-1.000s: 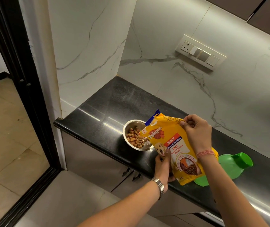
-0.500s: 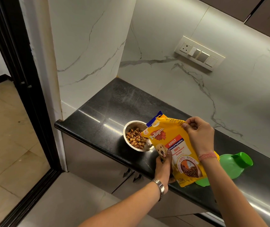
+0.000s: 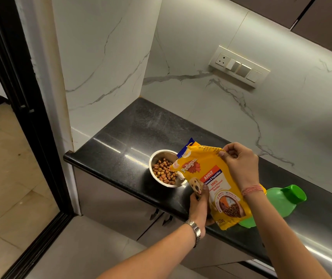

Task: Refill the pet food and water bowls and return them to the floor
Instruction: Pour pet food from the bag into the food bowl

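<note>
Both hands are clamped on the yellow plastic pet-food pouch [image 3: 211, 178], left hand [image 3: 199, 206] low, right hand [image 3: 239, 166] high, tipping its mouth over the round steel bowl [image 3: 157, 158] of kibble just beside it, likely to steady the pour.

Yellow food bag [image 3: 211, 178] with red logo, blue edge, white panel and a printed puppy; silver steel bowl [image 3: 155, 158] of brown and orange kibble [image 3: 165, 173]; glossy black speckled countertop [image 3: 141, 125]; white wall [image 3: 201, 101] veined grey like marble; bright green bottle [image 3: 282, 200]; beige switch plate [image 3: 239, 66]; pink thread on right wrist [image 3: 251, 190]
</note>
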